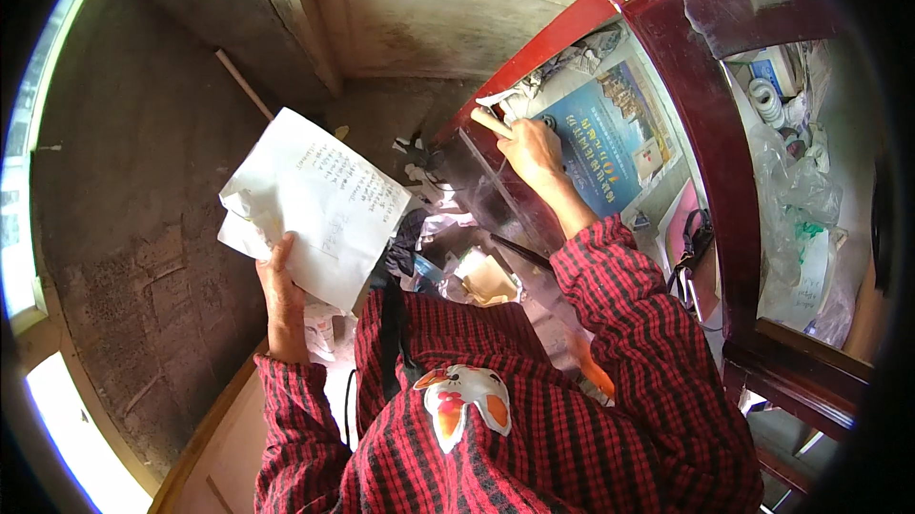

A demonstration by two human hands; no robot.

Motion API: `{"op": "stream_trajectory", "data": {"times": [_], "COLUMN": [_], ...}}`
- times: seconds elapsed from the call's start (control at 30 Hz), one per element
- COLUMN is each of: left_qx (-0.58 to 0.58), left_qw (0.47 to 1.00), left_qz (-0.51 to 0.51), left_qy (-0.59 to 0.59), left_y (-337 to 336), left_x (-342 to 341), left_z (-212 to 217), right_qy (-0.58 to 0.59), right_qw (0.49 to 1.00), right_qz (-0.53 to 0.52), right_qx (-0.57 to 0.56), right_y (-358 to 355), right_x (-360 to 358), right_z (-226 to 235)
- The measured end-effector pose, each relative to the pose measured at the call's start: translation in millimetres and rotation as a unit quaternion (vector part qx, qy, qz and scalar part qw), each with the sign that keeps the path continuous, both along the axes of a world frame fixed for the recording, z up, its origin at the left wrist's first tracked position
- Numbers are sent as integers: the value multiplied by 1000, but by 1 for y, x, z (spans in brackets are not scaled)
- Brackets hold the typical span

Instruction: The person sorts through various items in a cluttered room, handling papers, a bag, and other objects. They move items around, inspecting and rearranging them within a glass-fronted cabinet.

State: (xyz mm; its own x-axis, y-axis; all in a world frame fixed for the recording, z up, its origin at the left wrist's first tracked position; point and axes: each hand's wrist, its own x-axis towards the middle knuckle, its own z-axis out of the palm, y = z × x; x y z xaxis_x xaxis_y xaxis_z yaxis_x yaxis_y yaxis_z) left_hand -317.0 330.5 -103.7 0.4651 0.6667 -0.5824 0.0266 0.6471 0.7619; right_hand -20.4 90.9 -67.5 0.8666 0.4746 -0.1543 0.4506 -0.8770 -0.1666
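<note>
My left hand (278,290) grips the lower left edge of some white paper (310,209), thumb on top. The sheet is tilted and bears handwriting; its left corner is crumpled and folded over. My right hand (534,152) reaches into the dark red cabinet (710,114), closed around a short pale stick-like piece (490,122). Its far end points up and left; whether it is wood or something rolled, I cannot tell. Beside this hand a blue printed sheet (600,147) lies flat on the shelf. Crumpled white scraps (524,90) lie just beyond my fingers.
Paper scraps and an opened pale carton (486,278) litter the floor before my knees. Plastic bags (796,181) and a white coil (765,101) fill the cabinet's right section. A dark strap (699,242) hangs near my right forearm. A bare grey wall (143,228) stands to the left.
</note>
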Motion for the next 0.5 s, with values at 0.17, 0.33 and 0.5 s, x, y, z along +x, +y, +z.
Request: {"op": "stream_trajectory", "data": {"times": [0.17,0.33,0.5], "left_qx": [-10,7,-1], "left_qw": [1000,1000,1000], "left_qz": [8,15,24], "left_qy": [-26,-19,6], "left_y": [5,6,5], "left_x": [-7,-10,-12], "left_z": [-18,-18,-18], "right_qy": [25,197,451], "right_qw": [998,977,850], "right_qz": [-25,-82,-171], "right_qx": [-43,21,214], "right_y": [-4,-33,-67], "right_x": [0,0,-41], "right_z": [12,21,42]}}
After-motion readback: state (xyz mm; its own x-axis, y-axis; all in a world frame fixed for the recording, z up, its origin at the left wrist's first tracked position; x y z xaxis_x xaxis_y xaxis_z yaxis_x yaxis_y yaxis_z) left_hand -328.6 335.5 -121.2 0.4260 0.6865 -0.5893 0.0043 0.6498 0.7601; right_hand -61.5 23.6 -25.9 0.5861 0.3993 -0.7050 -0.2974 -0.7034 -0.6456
